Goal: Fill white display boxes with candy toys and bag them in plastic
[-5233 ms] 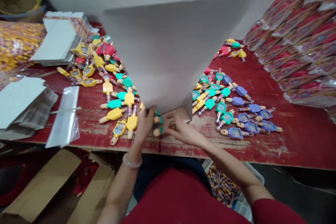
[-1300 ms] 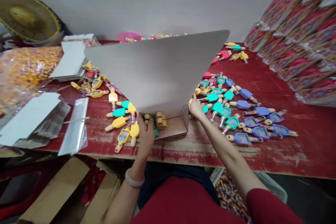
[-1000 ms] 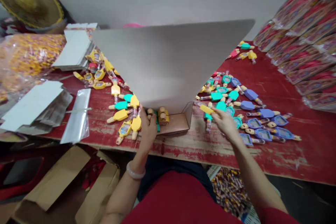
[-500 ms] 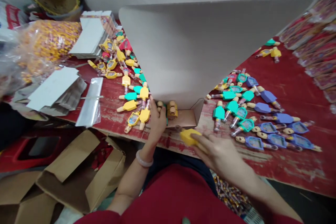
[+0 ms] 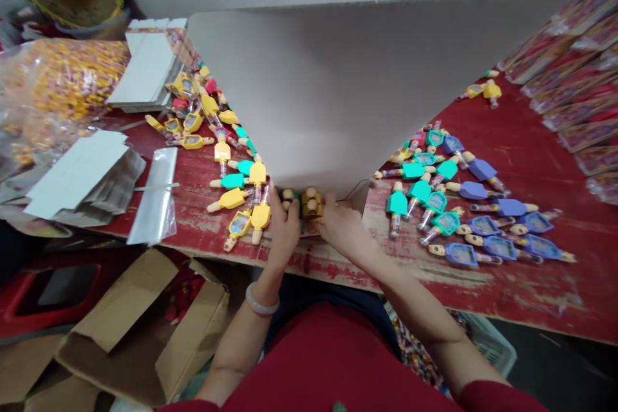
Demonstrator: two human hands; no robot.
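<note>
A display box with a tall grey-white back panel [image 5: 333,90] stands on the table in front of me. Its low tray holds green and yellow plastic toys with tan round ends; the yellow toys [image 5: 311,201] are in the middle. My left hand [image 5: 286,228] is closed round the tray's left side, thumb toward the toys. My right hand [image 5: 345,226] reaches into the tray with bent fingers against a yellow toy, which they partly cover. Loose yellow toys [image 5: 261,215] lie just left of the box, and green toys [image 5: 396,203] lie to its right.
Purple toys [image 5: 512,207] spread over the red worn table [image 5: 555,299]. Wrapped packs [image 5: 570,96] line the far right. On the left are white cards [image 5: 80,170], clear plastic sleeves [image 5: 155,196] and a full plastic bag [image 5: 72,87]. An open carton [image 5: 120,335] sits below.
My right hand has carried a yellow toy from in front of the box up and left into the tray. My left hand stays on the tray's side. The view has shifted slightly.
</note>
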